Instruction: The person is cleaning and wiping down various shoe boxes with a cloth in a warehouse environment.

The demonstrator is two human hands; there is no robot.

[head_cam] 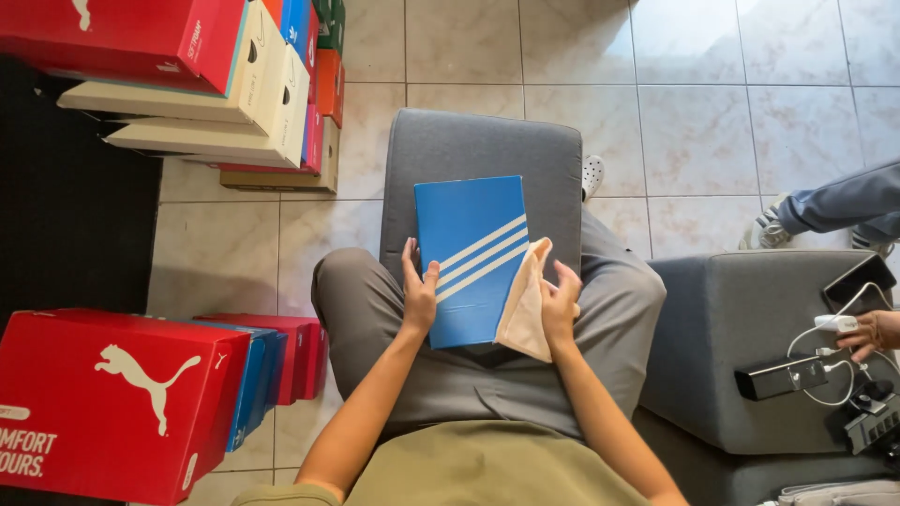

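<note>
The left hand [419, 292] is gripping the blue box [472, 258] by its edge, steadying it on the lap, while the right hand [560, 305] is pressing a beige cloth [525, 305] against its other side, stacked boxes [202, 84] standing nearby.

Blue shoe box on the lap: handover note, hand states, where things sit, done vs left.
Left hand: grips the left edge of the blue shoe box, thumb on its face.
Right hand: presses a beige cloth against the box's right edge.
Box: rests on the lap, white-striped face up, far end toward the grey stool.
Done: box held, cloth in contact.
Left: cannot tell how much has been wiped; most of the face lies uncovered.
Nearby: stacked shoe boxes on the left; another person's hand at the cables on the right.
</note>
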